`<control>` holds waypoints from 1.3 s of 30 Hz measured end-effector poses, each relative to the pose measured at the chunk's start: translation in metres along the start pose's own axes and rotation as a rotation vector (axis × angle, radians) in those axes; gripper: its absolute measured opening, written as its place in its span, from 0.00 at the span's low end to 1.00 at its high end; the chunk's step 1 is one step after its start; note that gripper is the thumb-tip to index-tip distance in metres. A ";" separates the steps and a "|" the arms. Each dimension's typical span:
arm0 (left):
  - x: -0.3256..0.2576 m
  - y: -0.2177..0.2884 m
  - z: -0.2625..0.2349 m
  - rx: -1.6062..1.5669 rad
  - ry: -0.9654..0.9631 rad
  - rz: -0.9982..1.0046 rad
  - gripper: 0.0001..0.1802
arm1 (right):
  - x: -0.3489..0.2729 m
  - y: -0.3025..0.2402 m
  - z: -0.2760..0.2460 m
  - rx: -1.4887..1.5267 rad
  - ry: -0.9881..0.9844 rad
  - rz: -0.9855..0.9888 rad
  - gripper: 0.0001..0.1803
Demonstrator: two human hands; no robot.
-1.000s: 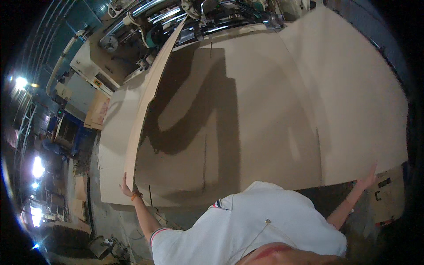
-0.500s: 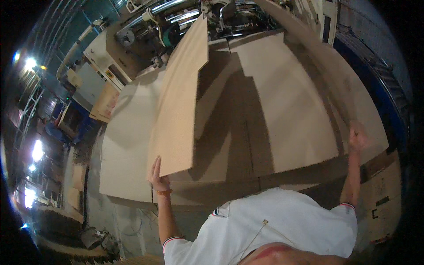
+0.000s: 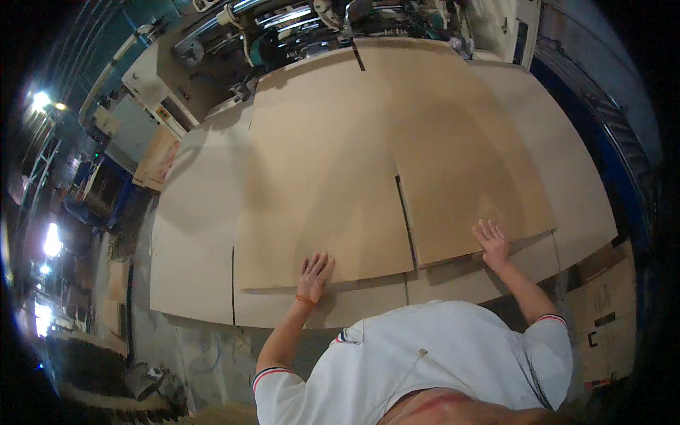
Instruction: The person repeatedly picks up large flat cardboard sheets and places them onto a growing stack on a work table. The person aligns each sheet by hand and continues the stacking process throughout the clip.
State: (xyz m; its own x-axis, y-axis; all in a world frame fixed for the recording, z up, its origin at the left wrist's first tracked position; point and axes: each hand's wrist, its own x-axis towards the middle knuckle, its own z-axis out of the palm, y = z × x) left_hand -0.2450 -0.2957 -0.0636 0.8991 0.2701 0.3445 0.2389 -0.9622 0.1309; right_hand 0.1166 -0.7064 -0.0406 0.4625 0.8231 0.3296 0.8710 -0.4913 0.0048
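Observation:
A large folded brown cardboard sheet lies flat on top of a wider stack of cardboard sheets. A dark slot runs down its near half between two panels. My left hand rests palm down, fingers spread, on the near edge of the left panel. My right hand presses flat with fingers apart on the near corner of the right panel. Neither hand grips anything.
A machine with rollers and metal bars stands at the far end of the stack. A small pile of cardboard pieces sits at the left. A printed cardboard box is at my right. A blue rail runs along the right side.
The cardboard's left panel, raised on edge earlier, has dropped flat onto the stack. Both hands moved from holding its edges to lying flat on top.

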 end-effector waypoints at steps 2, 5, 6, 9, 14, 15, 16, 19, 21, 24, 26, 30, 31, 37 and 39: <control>-0.006 -0.007 0.003 -0.006 -0.033 -0.009 0.26 | -0.005 -0.004 0.006 0.047 -0.101 -0.001 0.39; -0.005 -0.018 0.004 0.042 -0.101 0.001 0.27 | -0.004 -0.002 0.017 0.043 -0.044 -0.024 0.39; -0.007 -0.018 0.004 0.059 -0.091 0.008 0.28 | -0.003 -0.002 0.017 0.031 -0.043 -0.031 0.39; -0.003 -0.016 -0.004 0.058 -0.110 0.016 0.32 | -0.001 -0.003 0.016 0.001 -0.067 -0.040 0.40; 0.013 -0.012 -0.034 0.032 -0.372 -0.020 0.36 | 0.023 -0.017 -0.027 0.121 -0.466 0.021 0.42; 0.014 -0.012 -0.032 0.063 -0.382 -0.014 0.36 | 0.025 -0.020 -0.031 0.097 -0.492 0.016 0.41; 0.011 -0.011 -0.029 0.094 -0.393 -0.008 0.36 | 0.025 -0.023 -0.032 0.073 -0.518 0.010 0.41; 0.004 -0.008 -0.026 0.052 -0.306 -0.006 0.34 | 0.026 -0.008 -0.028 0.089 -0.481 -0.080 0.40; 0.001 -0.014 -0.022 -0.020 -0.234 -0.008 0.32 | 0.018 0.003 -0.021 0.198 -0.408 -0.107 0.38; 0.002 -0.023 -0.020 -0.099 -0.193 -0.014 0.28 | 0.009 0.006 -0.019 0.366 -0.335 -0.067 0.36; -0.001 -0.025 -0.024 -0.105 -0.212 -0.025 0.26 | 0.008 0.005 -0.018 0.364 -0.355 -0.044 0.34; -0.029 -0.047 -0.023 -0.081 -0.181 -0.078 0.24 | -0.018 -0.012 -0.014 0.318 -0.455 -0.116 0.30; -0.036 -0.049 -0.022 -0.065 -0.162 -0.062 0.24 | -0.034 -0.020 -0.018 0.313 -0.440 -0.123 0.29; -0.009 -0.026 -0.057 -0.104 -0.185 -0.117 0.25 | -0.068 -0.037 -0.010 0.412 -0.304 0.082 0.26; -0.010 -0.013 -0.070 -0.108 -0.131 -0.108 0.24 | -0.061 -0.039 -0.013 0.327 -0.208 0.327 0.27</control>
State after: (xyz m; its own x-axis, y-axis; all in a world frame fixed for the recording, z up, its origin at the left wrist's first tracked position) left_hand -0.2824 -0.2836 -0.0037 0.9122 0.3579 0.1997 0.3022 -0.9165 0.2623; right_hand 0.0524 -0.7407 -0.0488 0.7137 0.6970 0.0695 0.6664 -0.6451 -0.3740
